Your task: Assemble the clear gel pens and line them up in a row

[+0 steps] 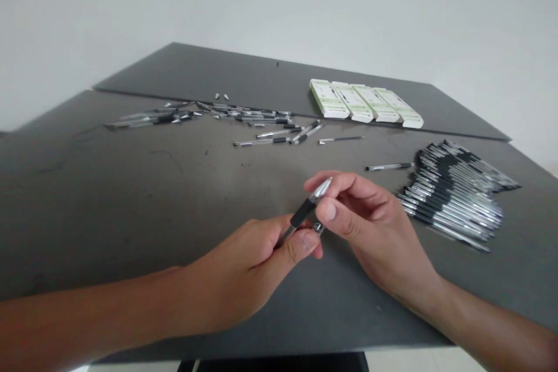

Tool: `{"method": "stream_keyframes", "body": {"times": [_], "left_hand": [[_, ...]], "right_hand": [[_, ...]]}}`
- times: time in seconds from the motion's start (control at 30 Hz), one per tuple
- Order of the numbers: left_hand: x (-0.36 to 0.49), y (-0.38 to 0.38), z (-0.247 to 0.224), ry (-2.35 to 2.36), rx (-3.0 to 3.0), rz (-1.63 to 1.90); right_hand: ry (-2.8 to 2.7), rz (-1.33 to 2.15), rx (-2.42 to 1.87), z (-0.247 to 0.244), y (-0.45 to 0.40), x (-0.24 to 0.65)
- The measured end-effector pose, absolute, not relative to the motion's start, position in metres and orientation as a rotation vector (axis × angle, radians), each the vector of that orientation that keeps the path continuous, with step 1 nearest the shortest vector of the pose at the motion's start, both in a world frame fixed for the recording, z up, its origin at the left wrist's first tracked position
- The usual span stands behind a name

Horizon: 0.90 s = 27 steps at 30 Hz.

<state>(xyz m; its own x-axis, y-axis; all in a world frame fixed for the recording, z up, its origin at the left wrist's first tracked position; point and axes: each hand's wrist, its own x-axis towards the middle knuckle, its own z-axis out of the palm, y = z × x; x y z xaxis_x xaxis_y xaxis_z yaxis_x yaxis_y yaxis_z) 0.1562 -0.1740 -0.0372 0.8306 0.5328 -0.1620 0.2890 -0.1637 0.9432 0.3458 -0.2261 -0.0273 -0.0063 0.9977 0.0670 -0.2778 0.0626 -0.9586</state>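
A black-gripped pen (304,213) held between both hands, over a dark grey table (131,197)

In the head view, the left hand (244,267) is closed around the pen's lower barrel, while the right hand (361,221) pinches its silver tip between thumb and forefinger; a small silver piece (318,228) sits just beneath, its link to the pen unclear. To the right lies a large fanned stack of pens (453,192), with a single pen (387,167) just beside it. Fewer loose pens (248,113) are strewn across the far side, near two tiny pen parts (221,96). Four white-and-green boxes (366,102) stand in a row beyond them, none visibly filled.
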Motion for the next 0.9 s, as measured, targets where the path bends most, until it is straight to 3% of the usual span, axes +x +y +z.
{"method": "stream_keyframes", "body": {"times": [0.57,0.8,0.9], "left_hand": [[0.1588,-0.1791,-0.0339,0.597,1.694,0.189],[0.1598,-0.181,-0.0376,0.588,1.687,0.177],[0.1597,-0.182,-0.0414,0.589,1.663,0.205]], "right_hand": [[-1.13,1.449,-0.85,-0.0221,-0.2344,0.349],[-1.155,1.294,-0.988,-0.0204,-0.2268,0.35],[-1.066,1.419,-0.872,-0.0225,-0.2255,0.3495]]}}
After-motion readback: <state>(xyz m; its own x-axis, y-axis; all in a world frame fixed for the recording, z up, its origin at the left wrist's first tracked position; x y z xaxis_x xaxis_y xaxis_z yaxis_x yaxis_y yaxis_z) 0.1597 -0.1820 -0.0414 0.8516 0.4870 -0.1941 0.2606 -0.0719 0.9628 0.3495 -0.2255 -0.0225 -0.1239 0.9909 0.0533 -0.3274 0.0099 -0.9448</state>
